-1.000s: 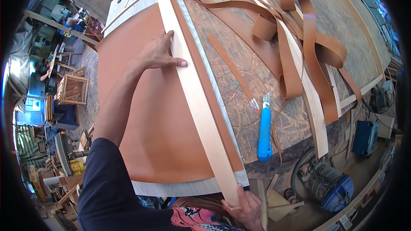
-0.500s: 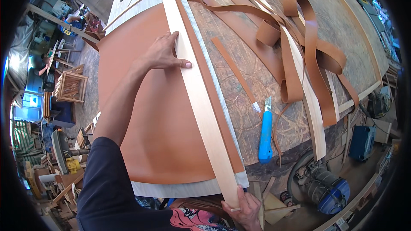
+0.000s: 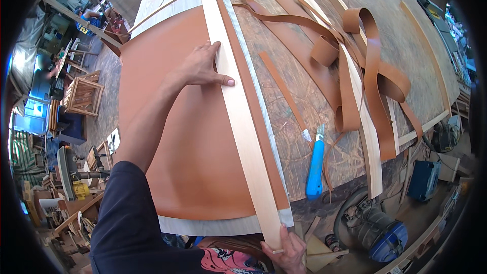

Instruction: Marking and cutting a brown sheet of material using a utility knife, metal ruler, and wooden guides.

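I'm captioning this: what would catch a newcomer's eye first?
Probably the broad brown sheet left of centre, with a pale wooden strip lying near its right edge, under the left hand, the right hand at the strip's near end. Then comes the bright blue utility knife on the workbench, right of centre, with looped brown bands beyond it.

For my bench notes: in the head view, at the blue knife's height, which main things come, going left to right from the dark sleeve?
Dark sleeve, broad brown sheet, pale wooden strip, narrow brown band, blue knife, pale plank, blue box.
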Motion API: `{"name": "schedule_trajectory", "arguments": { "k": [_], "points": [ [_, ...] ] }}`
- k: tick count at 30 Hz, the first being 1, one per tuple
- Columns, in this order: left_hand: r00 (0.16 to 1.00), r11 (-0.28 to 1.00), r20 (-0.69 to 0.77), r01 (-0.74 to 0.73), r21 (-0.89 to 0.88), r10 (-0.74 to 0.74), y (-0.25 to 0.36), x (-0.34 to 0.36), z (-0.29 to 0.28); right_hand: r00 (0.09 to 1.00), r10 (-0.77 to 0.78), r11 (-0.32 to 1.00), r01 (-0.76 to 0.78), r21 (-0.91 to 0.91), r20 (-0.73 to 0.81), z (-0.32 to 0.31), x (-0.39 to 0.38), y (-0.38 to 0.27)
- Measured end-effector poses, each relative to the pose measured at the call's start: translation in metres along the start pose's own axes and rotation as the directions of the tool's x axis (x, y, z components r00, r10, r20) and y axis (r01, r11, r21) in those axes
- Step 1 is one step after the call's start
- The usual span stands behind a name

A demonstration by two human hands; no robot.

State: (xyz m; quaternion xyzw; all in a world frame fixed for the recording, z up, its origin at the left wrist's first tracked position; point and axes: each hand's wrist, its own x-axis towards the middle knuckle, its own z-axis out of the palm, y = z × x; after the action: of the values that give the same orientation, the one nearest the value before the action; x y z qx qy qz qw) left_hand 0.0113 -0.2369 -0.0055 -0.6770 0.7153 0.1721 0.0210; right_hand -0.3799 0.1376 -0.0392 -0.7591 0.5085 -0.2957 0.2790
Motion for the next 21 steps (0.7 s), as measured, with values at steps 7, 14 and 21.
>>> {"name": "schedule_trajectory", "arguments": {
  "k": [7,14,21],
  "points": [
    [0.997,0.999,-0.064,-0.041,0.018,0.042,-0.009,0.001,0.007,1.000,-0.005,1.000,0.005,0.011,0.002,-0.002,0.004,-0.003],
    [0.997,0.999,-0.072,-0.041,0.031,0.043,-0.011,0.003,0.009,1.000,0.008,1.000,-0.008,0.024,0.002,-0.002,0.007,-0.004],
    [0.996,0.998,-0.075,-0.051,0.037,0.054,-0.011,0.004,0.010,1.000,0.014,0.999,-0.013,0.029,-0.012,0.000,0.005,-0.004]
  ]
}}
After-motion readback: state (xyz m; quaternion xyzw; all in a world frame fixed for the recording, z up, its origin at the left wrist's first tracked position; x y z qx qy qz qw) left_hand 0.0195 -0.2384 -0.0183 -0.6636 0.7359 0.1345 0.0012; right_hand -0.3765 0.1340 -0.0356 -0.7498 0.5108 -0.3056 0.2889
